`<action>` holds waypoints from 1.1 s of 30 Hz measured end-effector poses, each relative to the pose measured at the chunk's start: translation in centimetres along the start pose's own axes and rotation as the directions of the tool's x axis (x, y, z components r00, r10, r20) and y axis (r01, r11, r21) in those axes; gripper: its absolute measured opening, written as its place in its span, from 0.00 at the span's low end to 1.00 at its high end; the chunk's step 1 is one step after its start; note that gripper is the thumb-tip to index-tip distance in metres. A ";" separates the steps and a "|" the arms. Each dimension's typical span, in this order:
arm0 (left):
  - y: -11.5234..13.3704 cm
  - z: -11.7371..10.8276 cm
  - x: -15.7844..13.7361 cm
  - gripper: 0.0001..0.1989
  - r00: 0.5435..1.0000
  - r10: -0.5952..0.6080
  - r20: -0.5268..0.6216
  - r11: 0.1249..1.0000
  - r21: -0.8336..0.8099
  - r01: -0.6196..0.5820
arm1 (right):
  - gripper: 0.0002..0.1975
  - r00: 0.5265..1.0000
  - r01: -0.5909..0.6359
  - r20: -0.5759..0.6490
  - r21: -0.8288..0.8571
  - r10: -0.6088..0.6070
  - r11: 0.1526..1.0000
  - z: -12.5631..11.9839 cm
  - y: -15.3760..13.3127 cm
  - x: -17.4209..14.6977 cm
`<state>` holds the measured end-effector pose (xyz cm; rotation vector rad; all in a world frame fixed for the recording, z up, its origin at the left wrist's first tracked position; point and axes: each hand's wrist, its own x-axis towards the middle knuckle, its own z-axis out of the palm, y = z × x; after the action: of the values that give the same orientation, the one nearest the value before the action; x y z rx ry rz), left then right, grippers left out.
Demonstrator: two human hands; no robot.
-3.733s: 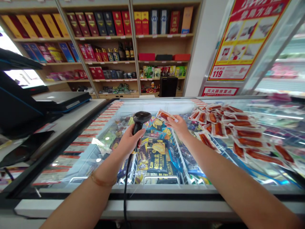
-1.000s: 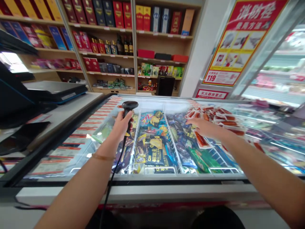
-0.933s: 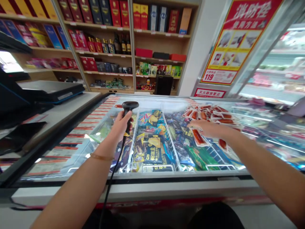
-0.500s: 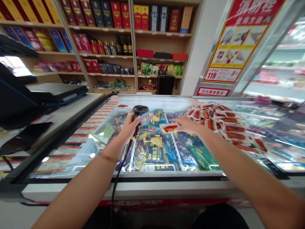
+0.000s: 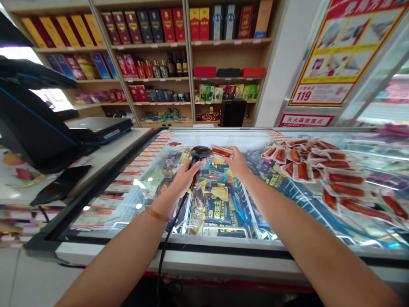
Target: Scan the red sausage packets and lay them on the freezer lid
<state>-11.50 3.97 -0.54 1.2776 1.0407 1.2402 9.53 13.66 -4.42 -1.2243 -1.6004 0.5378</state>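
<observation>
My left hand (image 5: pixel 188 175) is wrapped round the handle of a black barcode scanner (image 5: pixel 201 152), whose cord runs down over the freezer's front edge. Just right of the scanner head, my right hand (image 5: pixel 236 161) pinches one end of a clear-wrapped sausage (image 5: pixel 221 152), reddish brown in colour. The sausage's other end is close to the scanner head; whether they touch I cannot tell. Under both hands lies the glass top of a chest freezer (image 5: pixel 179 250). A pile of similar wrapped sausages (image 5: pixel 345 177) is spread on the glass at right, and a single one (image 5: pixel 174 144) lies at the far left.
Through the glass show wire baskets of colourful frozen packets (image 5: pixel 219 204). At left a counter carries a weighing scale (image 5: pixel 102 128) and a dark screen (image 5: pixel 28 119). Shelves of boxes and bottles (image 5: pixel 153 64) stand behind, beside a red and yellow poster (image 5: pixel 345 55).
My right hand has brought the sausage left and up, from nearer the pile to beside the scanner head. My left hand keeps its hold on the scanner. The view has shifted somewhat.
</observation>
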 end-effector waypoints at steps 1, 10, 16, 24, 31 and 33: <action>0.0 0.0 -0.1 0.24 1.000 -0.011 0.007 1.000 -0.006 0.011 | 0.18 1.000 -0.001 -0.019 0.023 0.001 1.000 -0.1 0.0 0.0; 0.3 0.0 -0.3 0.25 1.000 0.005 0.023 0.999 0.047 -0.006 | 0.19 0.996 0.058 -0.063 0.030 -0.056 0.998 0.1 0.2 -0.1; 0.1 -0.1 0.0 0.26 0.999 -0.001 0.038 0.999 0.045 0.000 | 0.18 0.994 0.083 -0.071 0.019 -0.081 0.996 0.2 0.5 0.1; 0.0 -0.1 0.1 0.25 0.999 -0.006 0.042 0.999 0.042 0.004 | 0.19 0.993 0.094 -0.071 0.017 -0.093 0.995 0.1 0.3 0.1; 0.1 -0.3 0.0 0.24 0.996 -0.006 0.087 0.998 0.063 0.001 | 0.19 0.993 0.094 -0.075 -0.002 -0.094 0.996 0.1 0.3 0.0; 0.1 -0.3 0.0 0.24 0.996 -0.012 0.088 0.998 0.064 0.006 | 0.19 0.994 0.083 -0.071 -0.005 -0.083 0.997 0.0 0.2 -0.1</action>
<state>-11.77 3.98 -0.50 1.3628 1.0279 1.1417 9.61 13.64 -4.66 -1.1607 -1.5847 0.4356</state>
